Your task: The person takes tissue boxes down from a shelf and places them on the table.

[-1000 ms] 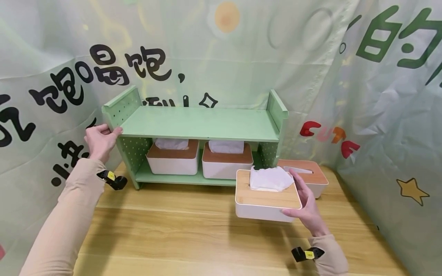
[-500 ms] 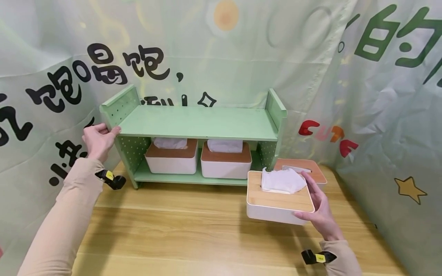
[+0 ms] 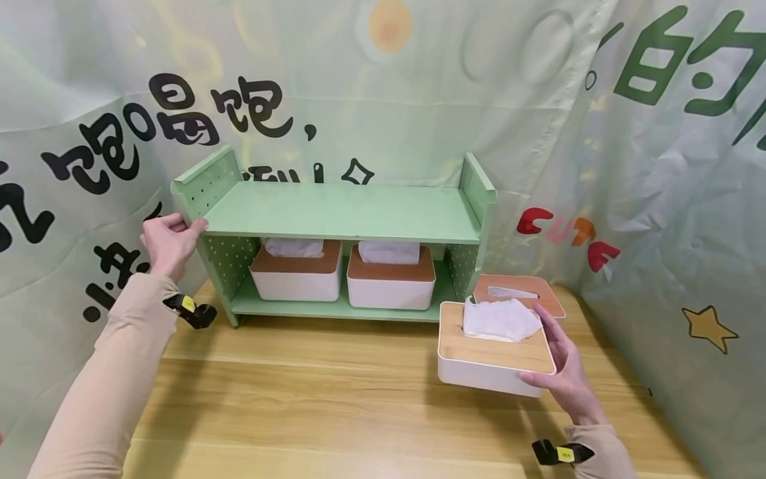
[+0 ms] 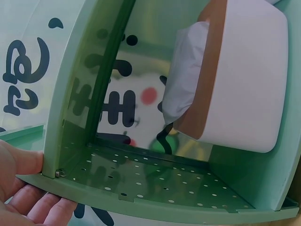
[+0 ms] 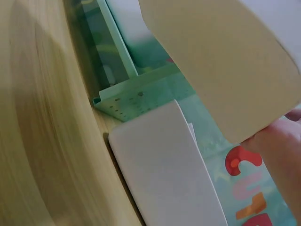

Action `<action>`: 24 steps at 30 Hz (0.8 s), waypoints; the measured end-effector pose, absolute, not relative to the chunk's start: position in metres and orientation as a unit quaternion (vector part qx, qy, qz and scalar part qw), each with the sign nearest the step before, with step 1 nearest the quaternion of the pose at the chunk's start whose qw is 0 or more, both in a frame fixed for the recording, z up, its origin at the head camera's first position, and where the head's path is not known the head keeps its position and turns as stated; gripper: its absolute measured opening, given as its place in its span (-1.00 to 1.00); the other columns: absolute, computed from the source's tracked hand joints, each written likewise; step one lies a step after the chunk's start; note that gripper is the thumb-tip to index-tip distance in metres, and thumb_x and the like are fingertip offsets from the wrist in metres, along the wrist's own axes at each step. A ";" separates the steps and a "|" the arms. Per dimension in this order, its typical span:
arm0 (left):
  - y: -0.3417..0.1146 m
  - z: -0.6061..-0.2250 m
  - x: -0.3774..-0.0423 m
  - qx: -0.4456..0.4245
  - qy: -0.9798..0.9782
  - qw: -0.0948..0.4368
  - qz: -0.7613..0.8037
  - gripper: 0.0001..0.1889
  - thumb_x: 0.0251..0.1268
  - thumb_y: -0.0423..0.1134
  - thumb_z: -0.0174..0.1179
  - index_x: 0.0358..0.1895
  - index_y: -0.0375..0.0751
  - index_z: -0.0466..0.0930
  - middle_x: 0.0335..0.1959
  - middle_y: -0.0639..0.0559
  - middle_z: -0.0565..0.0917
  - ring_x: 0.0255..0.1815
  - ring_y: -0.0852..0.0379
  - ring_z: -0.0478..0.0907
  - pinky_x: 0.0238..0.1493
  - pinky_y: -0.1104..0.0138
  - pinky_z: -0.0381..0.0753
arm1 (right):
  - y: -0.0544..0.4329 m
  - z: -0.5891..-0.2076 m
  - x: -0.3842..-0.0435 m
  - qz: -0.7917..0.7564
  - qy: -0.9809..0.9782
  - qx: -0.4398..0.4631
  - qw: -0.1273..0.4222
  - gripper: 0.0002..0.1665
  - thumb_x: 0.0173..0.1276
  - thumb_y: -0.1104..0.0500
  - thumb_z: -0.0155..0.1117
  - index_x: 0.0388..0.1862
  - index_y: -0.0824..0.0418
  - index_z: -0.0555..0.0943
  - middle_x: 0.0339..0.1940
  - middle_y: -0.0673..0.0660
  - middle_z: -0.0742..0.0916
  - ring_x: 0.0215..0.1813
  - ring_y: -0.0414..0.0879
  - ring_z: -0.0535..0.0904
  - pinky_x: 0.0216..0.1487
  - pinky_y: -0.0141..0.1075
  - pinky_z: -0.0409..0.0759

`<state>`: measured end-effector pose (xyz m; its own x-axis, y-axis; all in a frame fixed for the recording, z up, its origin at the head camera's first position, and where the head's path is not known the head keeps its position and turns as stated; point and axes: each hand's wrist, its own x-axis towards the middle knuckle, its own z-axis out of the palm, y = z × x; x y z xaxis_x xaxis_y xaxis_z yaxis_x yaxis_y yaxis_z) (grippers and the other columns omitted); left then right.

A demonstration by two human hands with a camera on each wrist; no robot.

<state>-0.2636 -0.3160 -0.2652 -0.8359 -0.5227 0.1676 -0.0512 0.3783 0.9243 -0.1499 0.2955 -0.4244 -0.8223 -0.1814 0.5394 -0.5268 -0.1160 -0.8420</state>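
My right hand (image 3: 565,369) grips the right end of a white tissue box (image 3: 491,377) with a light wooden lid, a tissue standing up from its slot. The box is held above the table, slightly tilted, and its underside shows in the right wrist view. At the shelf's left side panel, my left hand (image 3: 171,245) pinches the green shelf (image 3: 347,211) by its edge, thumb on the front and fingers behind. On the lower level sit two more tissue boxes, a left one (image 3: 296,285) and a middle one (image 3: 391,293), both with brown lids.
Right of the shelf, on the wooden table (image 3: 299,399), stands another tissue box (image 3: 547,296), partly hidden behind the held one. Its tissue lies low in the slot. Printed cloth (image 3: 383,100) hangs behind and along both sides.
My right hand has carried the tissue box to the right and a little nearer, away from the shelf front. The left hand keeps its hold on the shelf edge.
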 end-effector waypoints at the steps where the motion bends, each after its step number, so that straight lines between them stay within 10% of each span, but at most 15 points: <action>1: -0.316 -0.265 -0.264 0.177 -0.800 0.225 -0.527 -0.42 0.33 -0.10 0.31 0.36 -0.23 0.46 -0.73 0.75 0.44 0.65 0.13 -0.04 0.62 0.19 -0.05 | 0.297 -0.425 -0.150 0.695 -0.653 0.273 0.123 0.30 -0.15 0.74 0.23 0.61 0.44 -0.08 0.59 0.00 0.31 0.44 -0.35 0.39 0.29 -0.57 0.49; 24: -0.315 -0.265 -0.263 0.170 -0.802 0.230 -0.524 -0.44 0.35 -0.13 0.28 0.35 -0.29 0.45 -0.81 0.74 0.35 0.65 0.10 -0.08 0.63 0.17 -0.06 | 0.328 -0.439 -0.142 0.686 -0.678 0.243 0.101 0.30 -0.09 0.76 0.25 0.63 0.37 -0.09 0.58 -0.19 0.23 0.50 -0.54 0.21 0.31 -0.69 0.37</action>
<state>-0.2635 -0.3150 -0.2650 -0.8367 -0.5135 0.1902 -0.0321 0.3927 0.9191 -0.1420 0.3279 -0.4387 -0.8612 -0.1914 0.4708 -0.4687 -0.0588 -0.8814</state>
